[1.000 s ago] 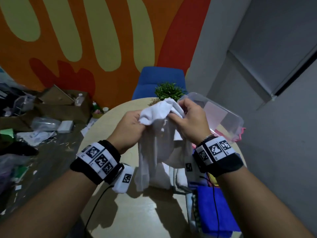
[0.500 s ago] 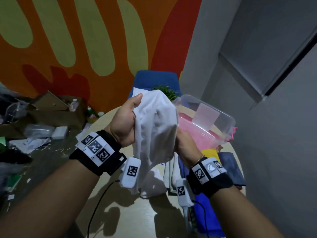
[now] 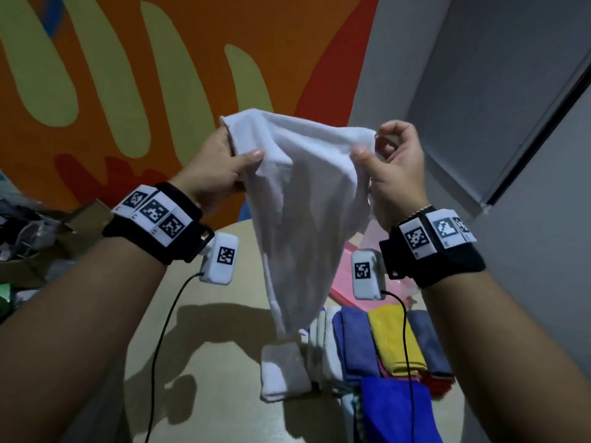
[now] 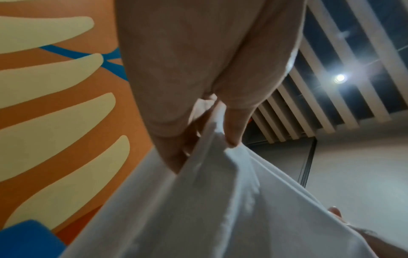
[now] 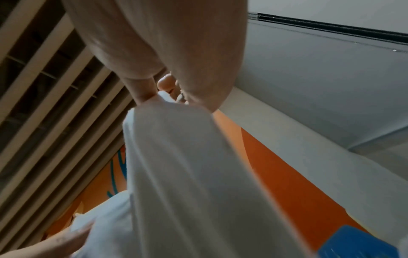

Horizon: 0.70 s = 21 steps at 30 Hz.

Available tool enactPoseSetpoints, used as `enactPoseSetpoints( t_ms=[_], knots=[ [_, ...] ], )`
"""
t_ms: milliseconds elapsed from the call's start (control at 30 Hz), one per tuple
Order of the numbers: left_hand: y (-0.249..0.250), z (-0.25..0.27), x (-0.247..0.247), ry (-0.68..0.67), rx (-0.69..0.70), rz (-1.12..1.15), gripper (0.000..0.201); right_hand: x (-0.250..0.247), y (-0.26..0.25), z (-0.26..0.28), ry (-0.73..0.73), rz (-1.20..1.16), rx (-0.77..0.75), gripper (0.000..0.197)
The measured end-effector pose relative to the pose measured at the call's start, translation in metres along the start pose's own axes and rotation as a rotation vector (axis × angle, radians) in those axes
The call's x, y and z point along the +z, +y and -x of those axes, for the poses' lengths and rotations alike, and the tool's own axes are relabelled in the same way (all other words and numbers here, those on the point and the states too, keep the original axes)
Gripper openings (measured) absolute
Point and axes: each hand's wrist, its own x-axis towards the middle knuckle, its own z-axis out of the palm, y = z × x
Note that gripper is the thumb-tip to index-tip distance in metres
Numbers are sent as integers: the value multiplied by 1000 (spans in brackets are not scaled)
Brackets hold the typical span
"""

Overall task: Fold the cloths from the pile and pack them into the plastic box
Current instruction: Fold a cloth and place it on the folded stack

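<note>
A white cloth (image 3: 303,199) hangs in the air above the round table, stretched along its top edge between both hands. My left hand (image 3: 224,167) pinches the cloth's left top corner between thumb and fingers. My right hand (image 3: 383,161) pinches the right top corner. The wrist views show the same cloth (image 4: 220,200) (image 5: 187,174) draping down from each pinch. The cloth's lower tip hangs just above the pile of cloths (image 3: 377,343), white, blue, yellow and grey, lying at the table's right. The plastic box (image 3: 345,273), with pink inside, shows partly behind the hanging cloth.
A folded white cloth (image 3: 283,372) lies on the beige table (image 3: 198,362) left of the pile. A bright blue cloth (image 3: 396,407) lies at the near right. Cardboard boxes (image 3: 73,231) and clutter sit on the floor at left. A grey wall stands close at right.
Both hands have risen and moved apart, spreading the bunched white cloth open by its top corners. The right hand has shifted from under the cloth up to its right corner.
</note>
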Motion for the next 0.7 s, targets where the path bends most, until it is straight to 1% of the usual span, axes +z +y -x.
enactPoseSetpoints(
  t_ms=[33, 67, 100, 133, 167, 233, 333, 400, 467, 533, 600, 633, 700],
  knots=[
    [3, -5, -1, -11, 33, -27, 33, 0, -4, -6, 45, 14, -32, 34],
    [8, -9, -1, 32, 81, -97, 28, -1, -8, -12, 84, 22, -56, 33],
    [14, -13, -2, 106, 122, -182, 20, -3, -11, -17, 107, 28, -62, 31],
    [20, -18, -4, 174, 152, -256, 15, -4, -14, -22, 101, 33, -57, 29],
    [24, -23, -6, 220, 173, -313, 15, -5, -16, -25, 75, 38, -45, 26],
    [35, -28, -8, 262, 214, -364, 18, -6, -21, -32, 30, 34, -27, 24],
    [50, -33, -10, 306, 309, -330, 22, -6, -34, -44, -33, 18, -36, 26],
    [59, -33, -11, 337, 341, -279, 23, -6, -41, -49, -61, 43, -74, 29],
    [62, -35, -11, 354, 343, -257, 19, -6, -44, -51, -31, 95, -115, 28],
    [60, -35, -12, 423, 303, -258, 9, -8, -40, -49, -17, 144, -121, 26],
    [56, -31, -14, 499, 276, -234, 20, -9, -34, -48, -20, 185, -107, 25],
    [55, -26, -16, 496, 278, -213, 21, -10, -32, -46, -30, 189, -93, 26],
    [52, -18, -21, 436, 288, -201, 14, -13, -27, -42, -72, 167, -63, 31]
  ],
)
